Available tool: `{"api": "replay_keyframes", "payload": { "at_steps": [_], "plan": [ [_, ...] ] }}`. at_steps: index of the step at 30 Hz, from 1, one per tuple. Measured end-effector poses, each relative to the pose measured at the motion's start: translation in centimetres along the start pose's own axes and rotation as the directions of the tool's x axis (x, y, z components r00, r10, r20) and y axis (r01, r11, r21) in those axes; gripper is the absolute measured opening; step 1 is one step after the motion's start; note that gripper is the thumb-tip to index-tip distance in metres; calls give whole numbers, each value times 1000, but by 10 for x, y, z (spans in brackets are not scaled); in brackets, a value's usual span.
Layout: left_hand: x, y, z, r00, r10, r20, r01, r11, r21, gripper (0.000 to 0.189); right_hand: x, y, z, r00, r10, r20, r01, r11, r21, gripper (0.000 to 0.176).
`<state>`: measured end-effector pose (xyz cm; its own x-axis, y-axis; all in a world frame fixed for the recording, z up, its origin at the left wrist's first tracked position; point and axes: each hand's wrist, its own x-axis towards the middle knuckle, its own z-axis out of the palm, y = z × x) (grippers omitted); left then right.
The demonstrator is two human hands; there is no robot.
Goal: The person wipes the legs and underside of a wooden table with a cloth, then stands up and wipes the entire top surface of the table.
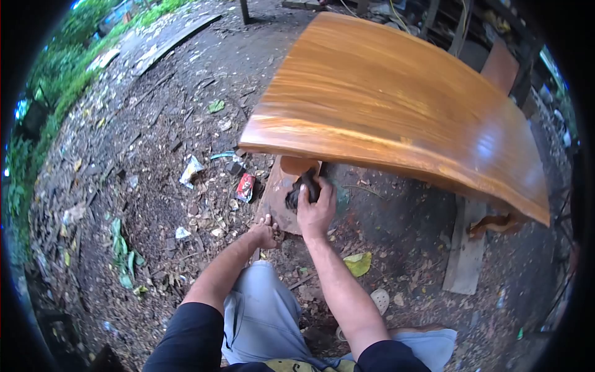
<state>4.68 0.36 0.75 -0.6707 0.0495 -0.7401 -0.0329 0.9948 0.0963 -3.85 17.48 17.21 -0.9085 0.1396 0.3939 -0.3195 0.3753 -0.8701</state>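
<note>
My right hand [317, 208] is closed around a dark, crumpled cloth [302, 193], just below the near edge of a glossy orange-brown wooden tabletop [384, 93]. Under that edge, a brown wooden leg [297, 165] shows in part beside the cloth; the tabletop hides the rest. The leg appears to stand on a flat, worn board [276, 201] on the ground. At the near left edge of this board is my left hand [266, 233], its fingers curled over the edge.
A second plank [466, 254] lies under the tabletop's right end, near a curved wooden foot [493, 224]. Litter includes a red packet [245, 187], a white wrapper [191, 172] and a yellow leaf [357, 264]. Timber and clutter stand behind the tabletop; greenery [68, 74] borders the left.
</note>
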Motion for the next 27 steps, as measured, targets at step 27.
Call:
{"api": "replay_keyframes", "payload": {
  "at_steps": [27],
  "plan": [
    [-13,6,-22,999,32,25,-32,999,-3,107,-24,109,104,958,126,-257,-150,986,-76,22]
  ]
}}
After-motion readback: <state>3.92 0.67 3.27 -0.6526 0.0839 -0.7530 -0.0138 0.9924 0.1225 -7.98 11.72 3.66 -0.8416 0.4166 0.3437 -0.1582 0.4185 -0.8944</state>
